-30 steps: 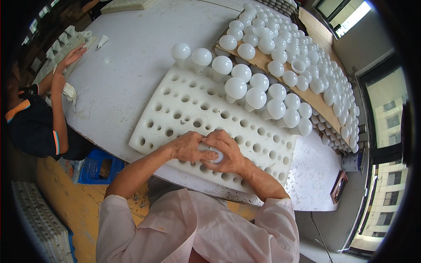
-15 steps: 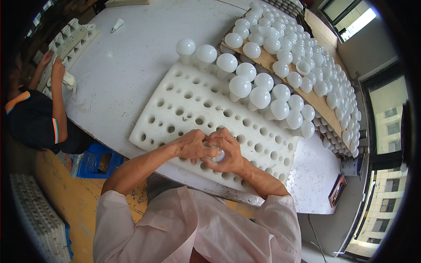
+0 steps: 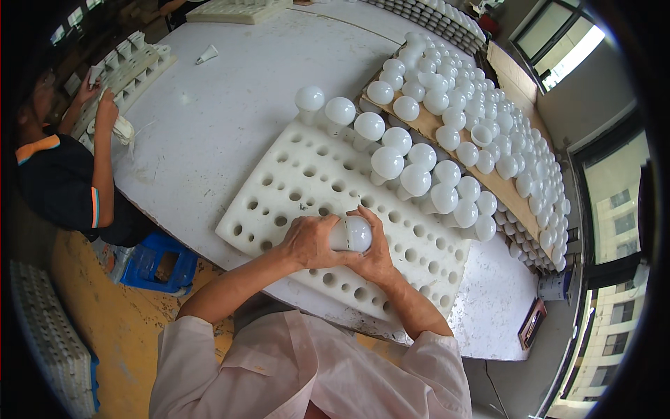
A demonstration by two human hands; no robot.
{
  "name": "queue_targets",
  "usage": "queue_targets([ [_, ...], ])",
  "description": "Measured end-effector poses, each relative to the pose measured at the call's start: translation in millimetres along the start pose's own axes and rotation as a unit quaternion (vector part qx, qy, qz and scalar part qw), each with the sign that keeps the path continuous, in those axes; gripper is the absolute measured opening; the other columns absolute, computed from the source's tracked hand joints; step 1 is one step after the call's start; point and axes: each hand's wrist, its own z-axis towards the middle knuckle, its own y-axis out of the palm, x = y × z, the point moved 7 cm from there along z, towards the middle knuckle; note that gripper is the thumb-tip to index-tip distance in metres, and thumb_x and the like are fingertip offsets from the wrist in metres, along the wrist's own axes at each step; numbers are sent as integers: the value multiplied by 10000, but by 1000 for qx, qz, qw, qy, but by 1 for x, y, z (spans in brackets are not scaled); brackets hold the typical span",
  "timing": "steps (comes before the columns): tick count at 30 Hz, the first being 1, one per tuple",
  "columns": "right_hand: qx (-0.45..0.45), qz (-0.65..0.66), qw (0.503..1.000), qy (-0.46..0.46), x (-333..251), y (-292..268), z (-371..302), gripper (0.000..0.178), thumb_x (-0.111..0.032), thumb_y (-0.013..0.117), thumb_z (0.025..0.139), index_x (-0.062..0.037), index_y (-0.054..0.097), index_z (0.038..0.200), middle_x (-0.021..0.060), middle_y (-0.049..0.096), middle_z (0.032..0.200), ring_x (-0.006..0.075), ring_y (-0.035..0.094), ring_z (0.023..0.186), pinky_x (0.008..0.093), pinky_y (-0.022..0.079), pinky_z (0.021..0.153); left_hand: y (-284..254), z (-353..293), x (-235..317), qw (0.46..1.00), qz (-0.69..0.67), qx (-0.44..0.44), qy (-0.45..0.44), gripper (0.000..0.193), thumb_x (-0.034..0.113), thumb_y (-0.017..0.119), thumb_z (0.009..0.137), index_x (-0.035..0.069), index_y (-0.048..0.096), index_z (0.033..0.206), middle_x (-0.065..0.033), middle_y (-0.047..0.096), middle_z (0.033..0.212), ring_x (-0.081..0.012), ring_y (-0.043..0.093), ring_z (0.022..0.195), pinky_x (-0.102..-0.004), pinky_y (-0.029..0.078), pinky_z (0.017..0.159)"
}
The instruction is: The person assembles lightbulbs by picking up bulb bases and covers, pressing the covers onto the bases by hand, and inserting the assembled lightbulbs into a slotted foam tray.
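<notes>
Both hands hold one white light bulb (image 3: 358, 234) above a white foam tray (image 3: 279, 183) full of round holes. My left hand (image 3: 309, 241) is closed round the body end of the bulb. Against the dome, my right hand (image 3: 377, 253) curls its fingers and thumb. A thin seam shows between dome and body, while the base is hidden by my left hand. White bulbs (image 3: 386, 162) stand dome up in the far and right-hand holes of the tray.
A board (image 3: 419, 120) crowded with bulbs is stacked beyond the tray at right. At left a person (image 3: 66, 174) handles a white part over another foam tray (image 3: 143, 80). A loose bulb housing (image 3: 207, 54) lies on the white table (image 3: 209, 105). A blue plastic stool (image 3: 159, 262) stands below.
The bulb has come up into plain sight between my hands, its dome now showing. My right hand has opened wider round it. The view has shifted slightly.
</notes>
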Motion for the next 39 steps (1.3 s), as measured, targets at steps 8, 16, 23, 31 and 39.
queue_targets([
  [8,-2,8,1000,23,-3,3,5,831,-86,831,668,-55,384,1368,136,493,1272,246,535,1132,380,445,974,23,-11,-36,906,-340,-159,-194,657,502,764,737,-78,600,998,-180,664,754,-256,694,665,-368,559,583],
  [16,69,-221,966,-117,-47,-43,79,833,-149,874,585,-54,463,1303,144,544,1204,309,543,1102,419,430,944,-38,-21,-70,982,-127,128,-49,369,222,720,827,-37,598,1061,-198,695,929,-234,714,776,-294,571,634],
  [23,-20,-524,852,-11,-9,-34,142,734,-257,820,681,-134,500,1330,95,550,1264,322,501,1166,435,326,1057,-40,-29,-94,972,-129,179,-75,240,61,696,806,-16,614,1018,-166,709,954,-165,703,734,-251,540,579],
  [31,185,-441,875,-74,-29,-137,94,509,-158,758,750,-68,585,1220,145,594,1173,338,566,1075,413,475,894,-43,-29,-94,974,-122,176,-79,209,44,666,814,-7,623,1012,-146,716,938,-150,698,750,-240,526,579],
  [39,217,-465,845,149,22,-253,115,519,-279,729,779,-81,587,1237,164,605,1187,327,611,1036,416,495,880,-47,-27,-97,969,-119,203,-79,162,61,669,819,5,643,968,-101,714,846,-176,704,743,-257,519,570],
])
